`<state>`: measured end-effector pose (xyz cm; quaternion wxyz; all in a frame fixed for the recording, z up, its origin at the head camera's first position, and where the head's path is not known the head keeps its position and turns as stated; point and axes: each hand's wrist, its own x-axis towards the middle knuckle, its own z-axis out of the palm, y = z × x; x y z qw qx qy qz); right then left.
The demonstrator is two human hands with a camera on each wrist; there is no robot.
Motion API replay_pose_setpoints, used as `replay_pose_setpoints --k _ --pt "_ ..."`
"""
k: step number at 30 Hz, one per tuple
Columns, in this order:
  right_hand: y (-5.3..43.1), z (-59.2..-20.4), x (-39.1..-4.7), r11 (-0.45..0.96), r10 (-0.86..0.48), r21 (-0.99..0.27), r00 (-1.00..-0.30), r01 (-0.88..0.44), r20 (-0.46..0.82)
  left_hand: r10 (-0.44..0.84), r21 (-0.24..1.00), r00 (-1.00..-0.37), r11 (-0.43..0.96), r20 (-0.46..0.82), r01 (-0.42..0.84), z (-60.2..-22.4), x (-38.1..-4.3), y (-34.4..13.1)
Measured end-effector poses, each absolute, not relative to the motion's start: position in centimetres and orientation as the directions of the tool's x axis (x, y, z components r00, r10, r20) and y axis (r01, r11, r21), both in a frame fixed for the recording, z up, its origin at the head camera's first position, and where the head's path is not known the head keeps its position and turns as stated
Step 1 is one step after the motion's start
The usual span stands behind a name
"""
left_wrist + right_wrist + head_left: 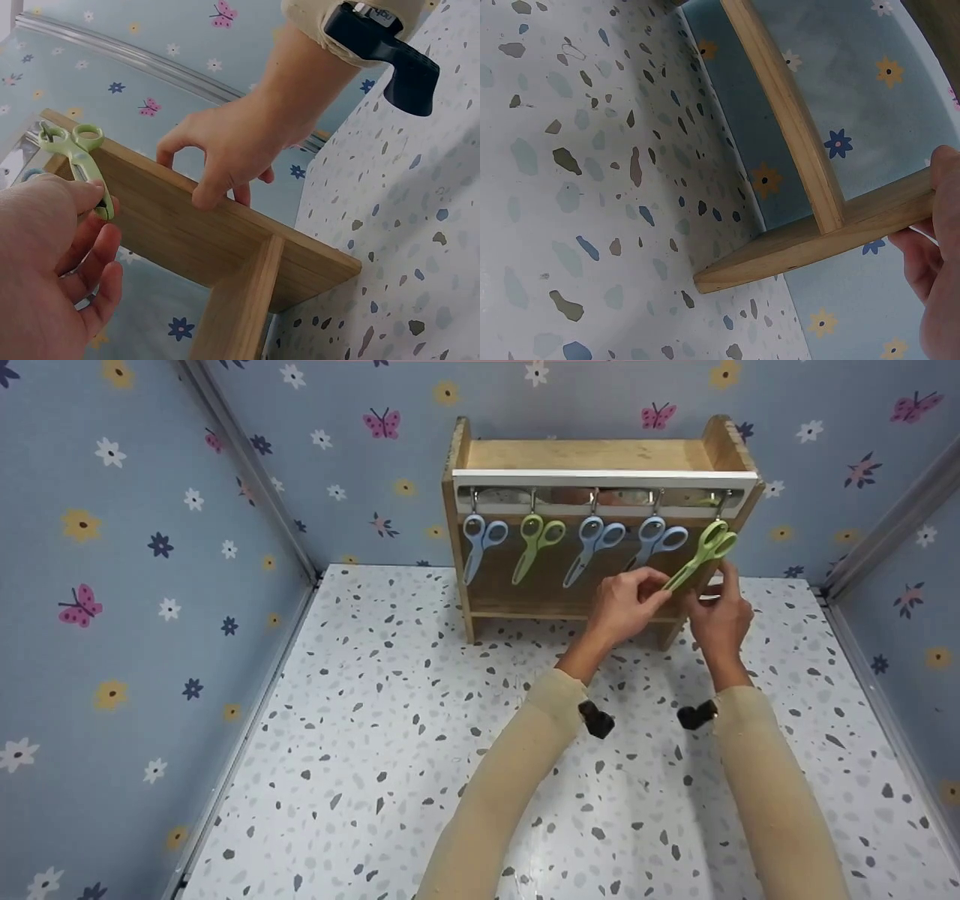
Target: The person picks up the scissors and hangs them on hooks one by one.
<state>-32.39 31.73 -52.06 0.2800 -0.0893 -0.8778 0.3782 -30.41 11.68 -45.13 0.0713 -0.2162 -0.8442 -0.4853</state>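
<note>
Green scissors (709, 547) hang by a handle loop from the rightmost hook of a wooden rack (589, 454). My left hand (624, 604) pinches their blade end between thumb and fingers; in the left wrist view the thumb lies over the green scissors (84, 157). On the rack's right side, my right hand (720, 619) grips the edge of the side panel (195, 191), thumb on one face and fingers on the other. The right wrist view catches only part of this right hand (941, 255), at the edge of the side panel (780, 251).
Along the hooks to the left hang blue scissors (480, 544), another green pair (536, 544) and two more blue pairs. The rack stands on a speckled white surface (360, 780), near the flowered back wall (375, 457). A lower crossbar (787, 112) joins the side panel.
</note>
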Motion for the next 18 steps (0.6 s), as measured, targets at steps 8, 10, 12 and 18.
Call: replay_pose_setpoints --k 8,10,12,18 --pt "31.6 -51.9 -32.2 0.697 0.371 -0.715 -0.830 -0.047 0.417 0.300 0.801 -0.902 0.428 0.310 0.418 -46.0 -30.3 11.5" --pt "31.6 -51.9 -32.2 0.695 0.372 -0.718 -0.831 -0.046 0.413 0.308 0.805 -0.899 0.417 0.312 0.422 -46.1 -30.3 11.5" --pt "31.6 -52.0 -32.2 0.695 0.371 -0.718 -0.832 -0.046 0.413 0.316 0.809 -0.893 0.401 0.319 0.431 -46.3 -30.3 11.5" --pt "31.7 -52.2 -32.3 0.699 0.373 -0.714 -0.823 -0.054 0.428 0.330 0.835 -0.890 0.349 0.315 0.425 -46.7 -30.4 11.7"
